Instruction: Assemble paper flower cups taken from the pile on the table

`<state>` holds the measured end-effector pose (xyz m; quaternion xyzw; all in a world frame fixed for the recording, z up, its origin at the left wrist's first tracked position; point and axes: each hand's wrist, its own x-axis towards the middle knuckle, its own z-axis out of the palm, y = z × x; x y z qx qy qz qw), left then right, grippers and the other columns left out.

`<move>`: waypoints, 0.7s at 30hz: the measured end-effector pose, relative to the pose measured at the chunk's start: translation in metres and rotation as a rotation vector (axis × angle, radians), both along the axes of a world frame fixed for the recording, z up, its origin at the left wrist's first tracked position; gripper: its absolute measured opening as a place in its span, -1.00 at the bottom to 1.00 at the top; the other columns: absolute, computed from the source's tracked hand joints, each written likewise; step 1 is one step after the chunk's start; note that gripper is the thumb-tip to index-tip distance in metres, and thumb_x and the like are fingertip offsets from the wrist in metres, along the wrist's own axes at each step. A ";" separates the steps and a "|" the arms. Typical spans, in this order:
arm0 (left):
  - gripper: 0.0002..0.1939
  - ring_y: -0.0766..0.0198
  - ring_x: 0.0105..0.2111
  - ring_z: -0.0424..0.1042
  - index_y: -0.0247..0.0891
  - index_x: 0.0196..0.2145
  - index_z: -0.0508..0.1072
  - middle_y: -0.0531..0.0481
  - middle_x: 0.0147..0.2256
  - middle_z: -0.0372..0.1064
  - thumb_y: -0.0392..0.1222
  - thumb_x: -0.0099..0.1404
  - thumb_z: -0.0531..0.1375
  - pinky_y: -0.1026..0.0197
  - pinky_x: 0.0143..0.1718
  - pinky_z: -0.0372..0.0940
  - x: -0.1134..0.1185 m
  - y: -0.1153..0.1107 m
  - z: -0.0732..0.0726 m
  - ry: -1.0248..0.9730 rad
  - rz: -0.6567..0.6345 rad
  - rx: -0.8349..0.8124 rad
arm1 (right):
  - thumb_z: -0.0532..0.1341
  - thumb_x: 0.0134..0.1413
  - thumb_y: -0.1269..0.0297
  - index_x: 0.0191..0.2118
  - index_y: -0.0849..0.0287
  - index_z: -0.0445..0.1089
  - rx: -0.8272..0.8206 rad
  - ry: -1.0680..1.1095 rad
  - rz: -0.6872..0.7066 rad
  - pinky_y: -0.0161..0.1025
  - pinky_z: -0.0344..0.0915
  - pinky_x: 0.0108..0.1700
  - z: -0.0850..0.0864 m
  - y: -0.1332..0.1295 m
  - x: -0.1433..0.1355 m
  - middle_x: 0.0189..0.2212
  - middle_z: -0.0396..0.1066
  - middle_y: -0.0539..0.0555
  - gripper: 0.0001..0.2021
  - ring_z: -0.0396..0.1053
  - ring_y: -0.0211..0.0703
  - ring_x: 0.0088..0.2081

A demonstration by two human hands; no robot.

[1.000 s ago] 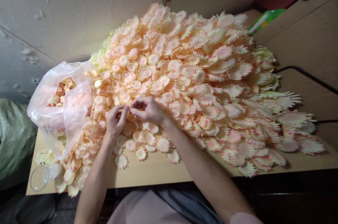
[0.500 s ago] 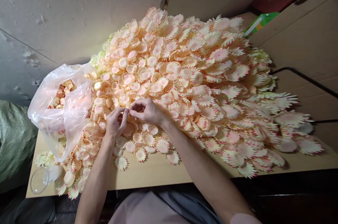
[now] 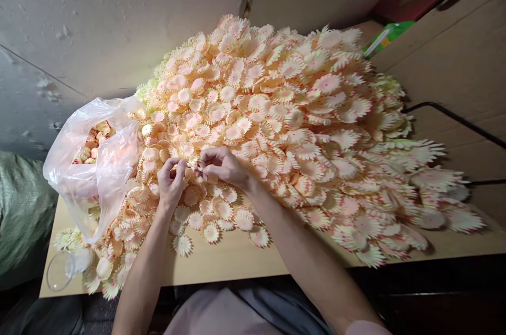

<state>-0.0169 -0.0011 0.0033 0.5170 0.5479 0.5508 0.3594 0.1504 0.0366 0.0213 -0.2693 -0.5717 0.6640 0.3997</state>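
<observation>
My left hand (image 3: 171,179) and my right hand (image 3: 223,167) are raised close together over the front of a big heap of pale artificial flower petals (image 3: 256,114). These are frilled discs, cream and pink with red-tipped edges. Thumb and fingers are pinched together on both hands, and a short gap separates the fingertips. A tiny pale bit shows at the right fingertips, too small to name. What the left fingers hold, if anything, is hidden. Left of my hands, a white translucent plastic bag (image 3: 118,158) lies open with small cream and red pieces (image 3: 91,146) inside.
A clear round container (image 3: 60,271) stands at the table's front left corner, beside loose petals. The wooden table (image 3: 225,266) shows bare along its front edge. A wall rises behind, a green sack (image 3: 23,219) sits at left, and a black bar (image 3: 458,119) crosses at right.
My hands have drawn apart: the fingertips met before, and now a small gap lies between them. The left fingers are curled in more. The petal heap and bag look the same.
</observation>
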 end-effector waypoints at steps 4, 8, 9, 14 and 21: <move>-0.61 0.51 -0.69 0.04 -0.28 -0.42 0.41 0.14 -0.60 0.18 0.14 0.27 0.19 0.38 -0.69 -0.04 -0.001 0.000 -0.001 0.045 -0.035 0.022 | 0.37 -0.10 0.23 -0.45 0.23 0.39 0.026 -0.076 -0.049 -0.32 0.29 -0.42 -0.002 -0.001 -0.003 -0.54 0.40 -0.01 -0.80 0.34 -0.28 -0.51; -0.61 0.50 -0.68 0.05 -0.29 -0.41 0.42 0.13 -0.59 0.21 0.14 0.27 0.19 0.38 -0.68 -0.02 -0.002 0.000 -0.002 0.066 -0.047 0.054 | 0.46 -0.17 0.15 -0.47 0.22 0.38 0.073 -0.129 -0.105 -0.33 0.29 -0.41 -0.007 -0.001 -0.008 -0.52 0.39 -0.03 -0.70 0.34 -0.28 -0.49; -0.61 0.50 -0.69 0.04 -0.29 -0.42 0.42 0.13 -0.60 0.18 0.14 0.27 0.20 0.38 -0.68 -0.03 -0.002 0.001 -0.002 0.071 -0.041 0.056 | 0.45 -0.15 0.14 -0.48 0.22 0.38 0.078 -0.136 -0.109 -0.34 0.28 -0.43 -0.008 -0.001 -0.008 -0.53 0.38 -0.04 -0.70 0.32 -0.29 -0.50; -0.65 0.46 -0.62 0.14 -0.27 -0.41 0.40 0.12 -0.58 0.18 0.10 0.30 0.18 0.38 -0.62 0.07 -0.002 0.001 -0.002 -0.012 -0.004 0.043 | 0.42 -0.07 0.09 -0.45 0.23 0.42 0.011 -0.050 -0.057 -0.33 0.30 -0.45 -0.006 0.000 -0.006 -0.55 0.40 -0.03 -0.70 0.34 -0.30 -0.54; -0.64 0.51 -0.70 0.01 -0.28 -0.31 0.47 0.14 -0.58 0.23 0.12 0.23 0.25 0.36 -0.69 -0.07 -0.004 -0.001 -0.003 -0.011 -0.079 0.000 | 0.41 -0.07 0.08 -0.45 0.24 0.45 0.010 -0.066 -0.070 -0.34 0.30 -0.46 -0.005 0.001 -0.008 -0.55 0.41 -0.02 -0.70 0.35 -0.30 -0.53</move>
